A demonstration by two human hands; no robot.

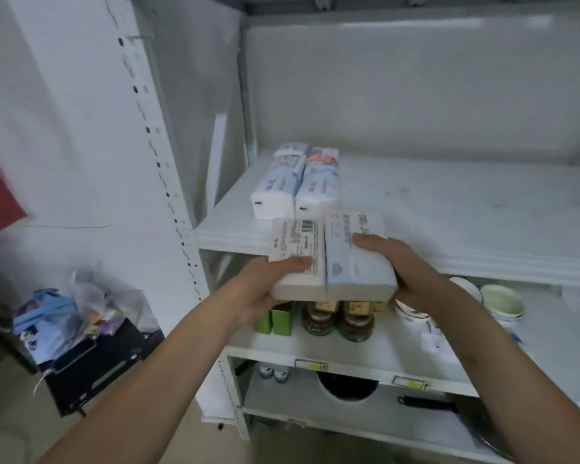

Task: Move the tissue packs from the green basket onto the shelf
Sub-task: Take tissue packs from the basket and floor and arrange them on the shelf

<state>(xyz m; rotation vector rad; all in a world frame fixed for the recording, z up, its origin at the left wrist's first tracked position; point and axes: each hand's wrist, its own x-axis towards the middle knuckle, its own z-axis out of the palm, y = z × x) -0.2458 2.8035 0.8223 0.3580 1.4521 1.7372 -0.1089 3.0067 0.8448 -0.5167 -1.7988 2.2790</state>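
Note:
Two tissue packs are held side by side just in front of the white shelf's (449,209) front edge. My left hand (268,286) grips the white pack with a barcode label (297,259) from below, thumb on top. My right hand (406,269) grips the pale blue pack (355,256) at its right side. On the shelf behind them lie two more tissue packs (297,182), lengthwise, close to the left post. The green basket is not in view.
The shelf below holds green boxes (275,319), jars (339,321) and bowls (501,301). The lowest shelf has a dark pan (426,404). Left of the shelf unit, a black box (91,366) on the floor carries a plastic bag of items. The upper shelf's right part is bare.

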